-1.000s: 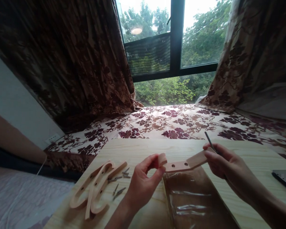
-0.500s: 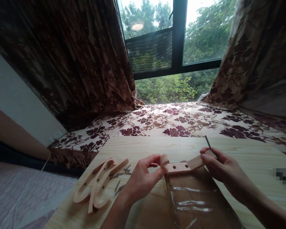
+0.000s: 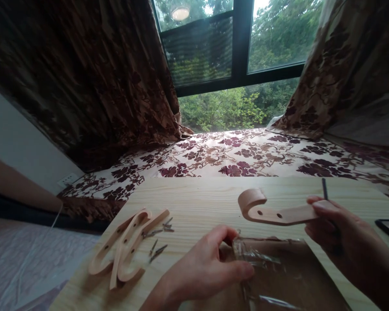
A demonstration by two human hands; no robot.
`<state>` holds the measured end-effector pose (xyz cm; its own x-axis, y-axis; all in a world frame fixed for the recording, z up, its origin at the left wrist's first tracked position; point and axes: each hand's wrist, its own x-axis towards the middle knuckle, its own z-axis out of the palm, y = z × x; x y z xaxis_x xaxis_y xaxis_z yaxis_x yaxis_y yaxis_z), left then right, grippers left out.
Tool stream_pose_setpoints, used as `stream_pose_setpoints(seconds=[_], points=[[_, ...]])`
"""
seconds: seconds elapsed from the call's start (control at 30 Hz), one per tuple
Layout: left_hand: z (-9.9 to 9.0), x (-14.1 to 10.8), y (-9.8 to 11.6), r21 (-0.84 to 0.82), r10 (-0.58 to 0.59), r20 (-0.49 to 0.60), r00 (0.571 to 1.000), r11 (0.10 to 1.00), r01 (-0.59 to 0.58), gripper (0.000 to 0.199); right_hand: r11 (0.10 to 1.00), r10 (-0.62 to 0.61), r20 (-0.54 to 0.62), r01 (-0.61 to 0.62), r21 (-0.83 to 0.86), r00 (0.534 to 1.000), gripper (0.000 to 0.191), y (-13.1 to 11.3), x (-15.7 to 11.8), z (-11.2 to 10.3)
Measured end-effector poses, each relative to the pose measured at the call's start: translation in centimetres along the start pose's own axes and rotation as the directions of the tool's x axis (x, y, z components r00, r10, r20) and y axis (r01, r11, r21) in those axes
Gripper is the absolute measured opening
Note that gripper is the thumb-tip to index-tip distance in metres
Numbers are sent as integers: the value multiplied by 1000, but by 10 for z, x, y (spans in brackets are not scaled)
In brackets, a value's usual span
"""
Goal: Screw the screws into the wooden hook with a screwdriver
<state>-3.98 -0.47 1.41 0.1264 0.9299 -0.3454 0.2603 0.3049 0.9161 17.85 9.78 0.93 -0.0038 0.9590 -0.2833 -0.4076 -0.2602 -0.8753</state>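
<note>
Left hand [image 3: 209,263] has moved from the hook [image 3: 269,214] to pinch a box [image 3: 288,268], lower centre; right hand [image 3: 339,231] grips hook and rod [image 3: 325,189].

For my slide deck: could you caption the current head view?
Right hand holding a curved wooden hook and thin dark rod; left hand gripping a brown cardboard package.
</note>
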Motion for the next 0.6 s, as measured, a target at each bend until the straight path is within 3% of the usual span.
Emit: stream_pose_setpoints(seconds=[0.1, 0.2, 0.6], points=[[4, -2, 3, 35, -15, -41, 999, 999, 16, 37, 1000, -9, 7, 9, -17, 1000, 39, -1, 2, 0], [11, 0, 1, 43, 75, -93, 993, 997, -71, 46, 998, -24, 11, 25, -52, 1000, 39, -1, 3, 0], [21, 5, 2, -209, 84, -8, 996, 974, -84, 31, 999, -48, 34, 48, 3, 998, 32, 1, 5, -3]])
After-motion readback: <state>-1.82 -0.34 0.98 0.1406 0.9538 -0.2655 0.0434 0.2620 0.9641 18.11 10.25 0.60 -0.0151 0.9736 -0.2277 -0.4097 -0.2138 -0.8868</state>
